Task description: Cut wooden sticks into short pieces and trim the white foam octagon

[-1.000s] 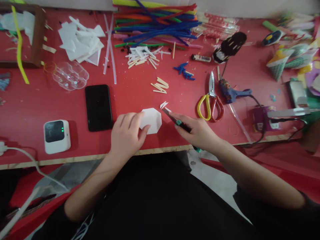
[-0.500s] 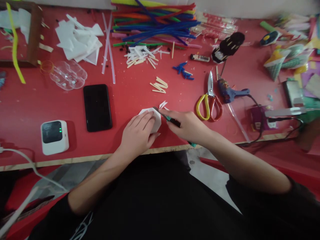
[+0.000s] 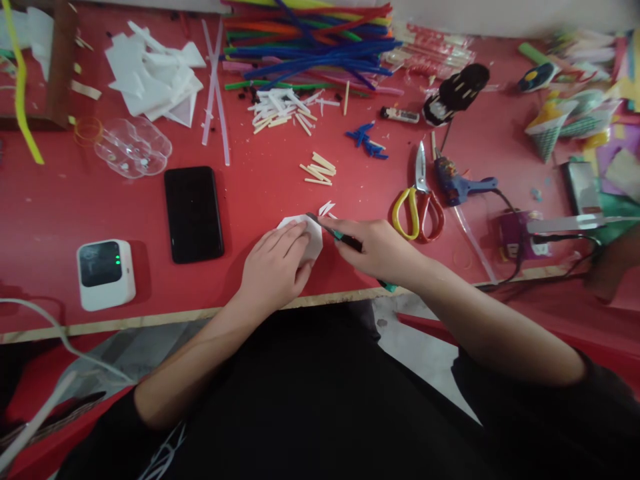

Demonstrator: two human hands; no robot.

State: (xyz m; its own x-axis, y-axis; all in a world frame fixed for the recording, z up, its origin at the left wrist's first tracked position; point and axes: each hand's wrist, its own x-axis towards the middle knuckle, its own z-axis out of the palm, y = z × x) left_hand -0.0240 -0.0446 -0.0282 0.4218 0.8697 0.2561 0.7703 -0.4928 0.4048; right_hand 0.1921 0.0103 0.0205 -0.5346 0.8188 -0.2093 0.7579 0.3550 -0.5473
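On the near part of the red table lies a white, many-sided flat piece (image 3: 315, 243), probably card or foam sheet. My left hand (image 3: 277, 263) holds it down, fingers across its top and thumb at its near edge. Closed round a green and black utility knife (image 3: 350, 241), my right hand (image 3: 383, 250) has its index finger stretched along the tool. The blade end meets the piece's upper right edge; how deep it sits cannot be seen. Small white offcuts (image 3: 327, 209) lie just beyond the blade.
Short pale sticks (image 3: 319, 169), blue bits (image 3: 367, 140) and a white pile (image 3: 283, 110) lie farther back. Scissors (image 3: 419, 207) and a glue gun (image 3: 460, 180) are to the right. A phone (image 3: 194, 215) and a white device (image 3: 106, 275) are on the left. Colourful pipe cleaners (image 3: 310, 53) line the back.
My left thumb has drawn in closer to the white piece and my fingers. The knife and right hand have barely shifted. The view has moved slightly.
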